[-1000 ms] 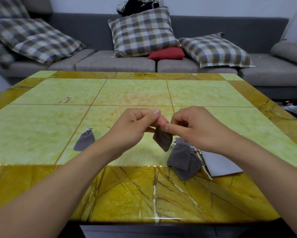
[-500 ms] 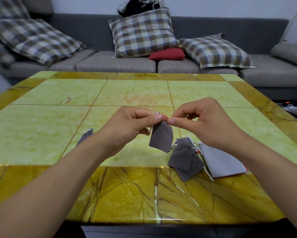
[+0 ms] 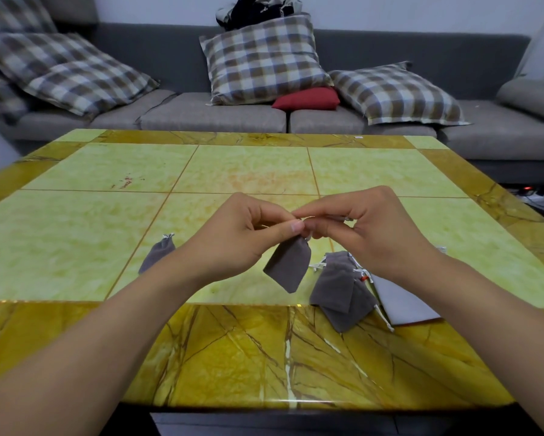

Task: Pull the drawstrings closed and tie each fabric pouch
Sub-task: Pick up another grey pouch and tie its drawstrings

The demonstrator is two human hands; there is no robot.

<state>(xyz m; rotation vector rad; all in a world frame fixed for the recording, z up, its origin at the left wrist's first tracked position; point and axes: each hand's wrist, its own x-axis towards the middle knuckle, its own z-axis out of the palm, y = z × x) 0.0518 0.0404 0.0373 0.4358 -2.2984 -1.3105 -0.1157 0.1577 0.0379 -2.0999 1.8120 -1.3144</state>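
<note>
Grey pouch (image 3: pixel 288 267) is hanging just below both hands' fingers (image 3: pixel 291 227), above table (image 3: pixel 75 247). L hand (image 3: pixel 242 234) & R hand (image 3: pixel 365 228) are pinching its top.

Soft, even indoor light fills the room, bright enough to show colour without harsh contrast. The glossy table (image 3: pixel 75 247) catches pale reflected glare along its near edge, below the left hand (image 3: pixel 242 237) and right hand (image 3: pixel 374 234), whose shadows on the surface are faint and diffuse. Wide-angle distortion bows the table's edges and stretches the forearms toward the lower corners. Focus is fair at the hands; the sofa (image 3: pixel 421 58) beyond them looks slightly soft, and fine detail at the fingertips is smeared.
</note>
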